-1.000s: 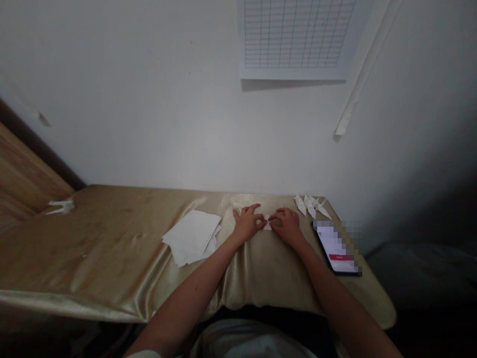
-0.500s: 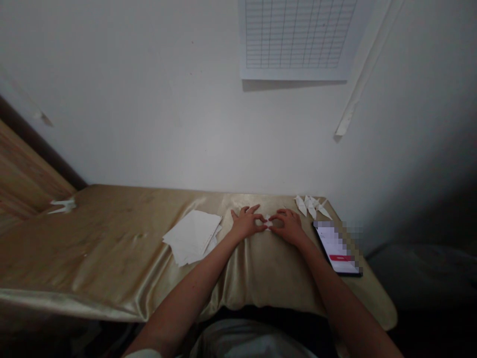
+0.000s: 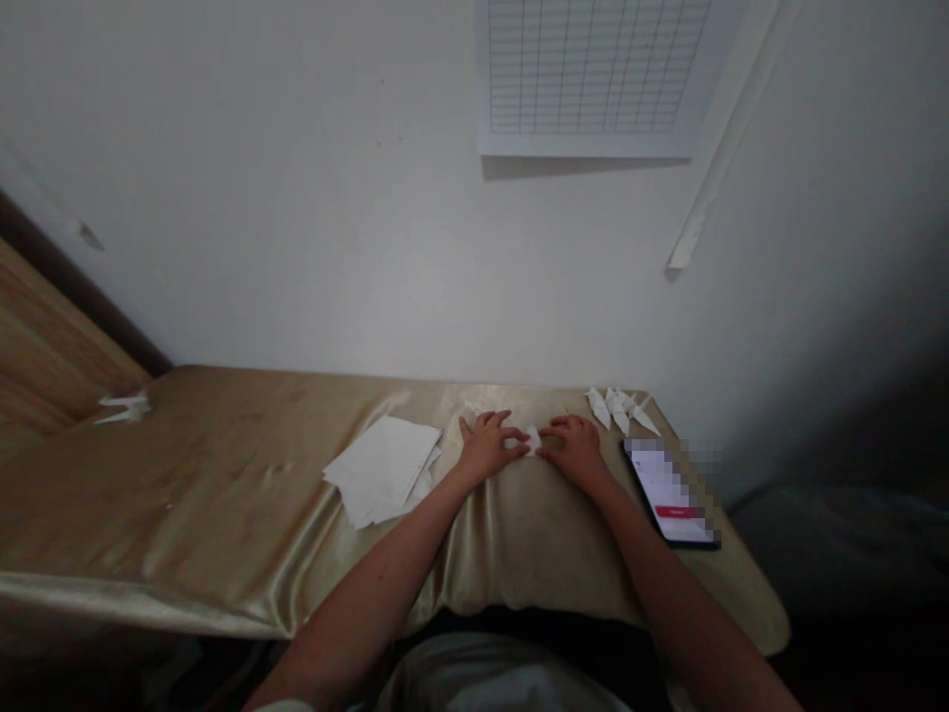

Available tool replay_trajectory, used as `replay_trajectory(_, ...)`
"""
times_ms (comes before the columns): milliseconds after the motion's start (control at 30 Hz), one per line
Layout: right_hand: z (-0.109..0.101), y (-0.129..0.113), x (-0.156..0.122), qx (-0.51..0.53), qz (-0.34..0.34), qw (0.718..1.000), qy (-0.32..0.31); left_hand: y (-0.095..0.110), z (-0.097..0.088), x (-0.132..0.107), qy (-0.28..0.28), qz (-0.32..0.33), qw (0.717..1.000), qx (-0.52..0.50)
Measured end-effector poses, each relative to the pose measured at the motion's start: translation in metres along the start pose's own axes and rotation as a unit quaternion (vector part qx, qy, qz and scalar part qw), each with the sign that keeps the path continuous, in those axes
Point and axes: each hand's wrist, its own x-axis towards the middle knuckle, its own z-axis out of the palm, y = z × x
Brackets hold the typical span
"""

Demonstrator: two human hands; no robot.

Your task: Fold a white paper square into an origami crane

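Both my hands rest close together on a table covered with shiny gold cloth point(image 3: 222, 475). Between them lies a small folded white paper piece point(image 3: 533, 439). My left hand point(image 3: 487, 445) pinches its left side with curled fingers. My right hand point(image 3: 572, 447) pinches its right side the same way. Most of the paper piece is hidden under my fingertips. Just left of my left hand lies a stack of white paper sheets point(image 3: 384, 469).
Several folded white paper shapes point(image 3: 620, 409) lie at the back right of the table. A phone point(image 3: 671, 490) with a lit screen lies right of my right hand. Another folded paper shape point(image 3: 123, 407) sits at the far left. A grid chart point(image 3: 593, 74) hangs on the wall.
My fingertips shifted slightly on the small paper piece, pressing it closer to the cloth. Arms and the other things stayed in place.
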Motion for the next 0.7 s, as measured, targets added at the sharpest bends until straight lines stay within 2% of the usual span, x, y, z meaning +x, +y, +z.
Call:
replay_trajectory(167,0.005,-0.003,0.003,-0.007,-0.022,1.000,0.010,0.003,0.001,0.000,0.028,-0.011,0.999,-0.009)
replay_trajectory(700,0.011,-0.002,0.006,0.016,-0.030,0.999,0.028,0.008,0.001,0.002,0.036,-0.007,0.998,-0.056)
